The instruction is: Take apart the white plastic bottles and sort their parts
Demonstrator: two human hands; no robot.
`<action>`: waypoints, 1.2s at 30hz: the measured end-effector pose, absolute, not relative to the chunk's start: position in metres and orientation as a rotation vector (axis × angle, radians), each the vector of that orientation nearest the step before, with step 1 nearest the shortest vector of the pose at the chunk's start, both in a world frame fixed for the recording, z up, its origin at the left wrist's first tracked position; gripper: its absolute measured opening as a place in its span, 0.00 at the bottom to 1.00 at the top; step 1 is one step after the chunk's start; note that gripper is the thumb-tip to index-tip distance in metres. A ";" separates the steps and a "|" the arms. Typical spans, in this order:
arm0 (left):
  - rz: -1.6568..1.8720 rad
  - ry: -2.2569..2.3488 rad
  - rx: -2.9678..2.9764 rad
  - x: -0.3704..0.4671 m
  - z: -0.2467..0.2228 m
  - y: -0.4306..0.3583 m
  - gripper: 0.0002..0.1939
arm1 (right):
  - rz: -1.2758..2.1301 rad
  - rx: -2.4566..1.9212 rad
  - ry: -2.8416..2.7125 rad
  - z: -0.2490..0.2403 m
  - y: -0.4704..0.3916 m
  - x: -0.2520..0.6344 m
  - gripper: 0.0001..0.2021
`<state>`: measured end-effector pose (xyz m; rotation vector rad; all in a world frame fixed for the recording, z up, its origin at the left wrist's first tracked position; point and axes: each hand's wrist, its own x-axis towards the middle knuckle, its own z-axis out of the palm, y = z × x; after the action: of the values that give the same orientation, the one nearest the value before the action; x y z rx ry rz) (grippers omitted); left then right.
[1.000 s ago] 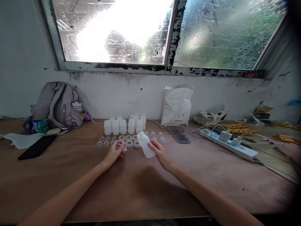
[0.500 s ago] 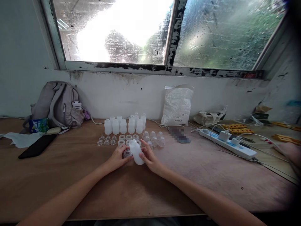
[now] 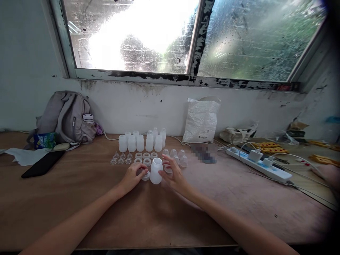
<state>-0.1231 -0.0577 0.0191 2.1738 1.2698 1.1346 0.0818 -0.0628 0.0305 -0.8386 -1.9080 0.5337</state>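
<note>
A frosted white bottle (image 3: 156, 173) stands upright and open-topped on the brown table, in front of the rows of parts. Just to its right is my right hand (image 3: 174, 174), fingers spread, with the thumb at the bottle's side. My left hand (image 3: 133, 178) pinches a translucent ring-shaped piece (image 3: 146, 176) to the left of the bottle. Behind lie white rings (image 3: 146, 155), partly hidden, clear nipples (image 3: 121, 161) in rows, and clear caps (image 3: 182, 161). Farther back stand several frosted bottles (image 3: 131, 143), some with clear tops.
On the left are a grey backpack (image 3: 66, 117), a black phone (image 3: 42, 164) and a white tissue (image 3: 23, 156). A white bag (image 3: 201, 120) leans on the wall. To the right lie a power strip (image 3: 261, 168) with cables, yellow parts (image 3: 271, 147) and another person's blurred hand (image 3: 329, 173).
The bottle has gone from tilted to upright. My right hand's fingers have opened away from it. The ring piece by my left hand has tipped flatter.
</note>
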 end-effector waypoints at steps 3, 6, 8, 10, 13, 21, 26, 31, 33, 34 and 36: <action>1.152 1.274 2.178 -0.123 0.019 -0.057 0.09 | 0.389 -0.849 -2.003 0.049 -0.059 0.083 0.12; 1.143 1.285 2.171 -0.123 0.018 -0.056 0.09 | 0.359 -0.790 -2.188 0.067 -0.054 0.082 0.07; 1.125 1.294 2.165 -0.123 0.017 -0.055 0.09 | 0.308 -0.749 -2.272 0.084 -0.047 0.080 0.07; 1.116 1.295 2.168 -0.124 0.016 -0.053 0.09 | 0.193 -0.781 -2.232 0.108 -0.034 0.078 0.08; 1.120 1.304 2.190 -0.123 0.014 -0.052 0.08 | -0.008 -0.906 -2.040 0.151 0.001 0.069 0.09; 1.064 1.336 2.269 -0.123 0.012 -0.053 0.09 | -0.257 -1.348 -2.123 0.187 0.122 0.004 0.11; 1.001 1.350 2.271 -0.125 0.011 -0.052 0.10 | -0.126 -1.511 -2.318 0.154 0.158 -0.026 0.11; 0.993 1.336 2.262 -0.126 0.010 -0.051 0.10 | -0.050 -1.659 -2.514 0.123 0.168 -0.032 0.13; 0.988 1.329 2.261 -0.126 0.010 -0.052 0.10 | -0.057 -1.706 -2.566 0.117 0.169 -0.031 0.14; 0.987 1.326 2.262 -0.126 0.010 -0.052 0.09 | -0.065 -1.725 -2.587 0.115 0.169 -0.030 0.14; 0.984 1.323 2.267 -0.126 0.010 -0.052 0.09 | -0.085 -1.756 -2.619 0.115 0.170 -0.028 0.14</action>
<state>-0.1259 -0.0519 0.0102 2.2668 1.3229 0.9838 -0.0284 0.1697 0.1152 -1.7559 -2.6188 -0.0845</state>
